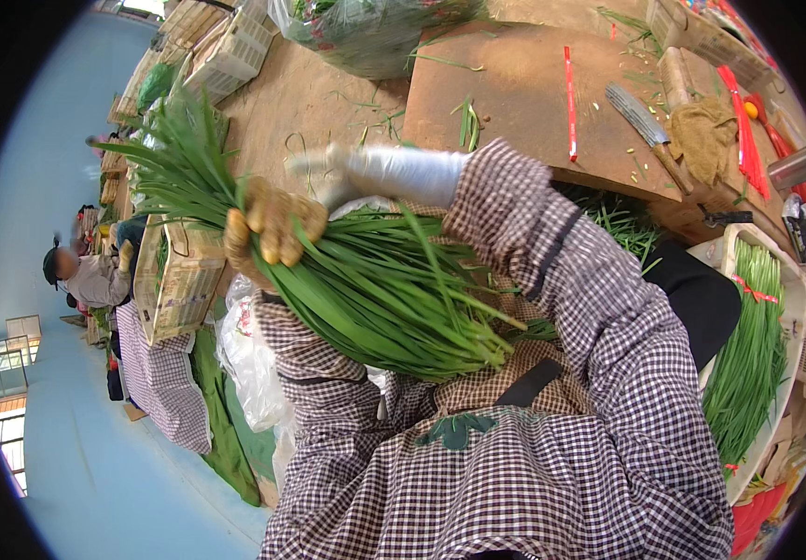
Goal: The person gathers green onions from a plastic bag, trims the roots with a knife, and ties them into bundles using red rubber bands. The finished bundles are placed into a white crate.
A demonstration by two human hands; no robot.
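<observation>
A brown and yellow work glove covers my left hand, whose fingers wrap around a large bunch of garlic chives. The leaf tips fan out to the upper left. The pale cut ends lie over my lap at the lower right. Just beyond the bunch is my right hand, in a pale glove and blurred by motion. Its fingers look extended, with the thumb apart, and I see nothing held in it.
A wooden board bears a red tie strip and a cleaver near a brown cloth. To my right, a white tub holds tied chives. Plastic crates stand at left, near another person.
</observation>
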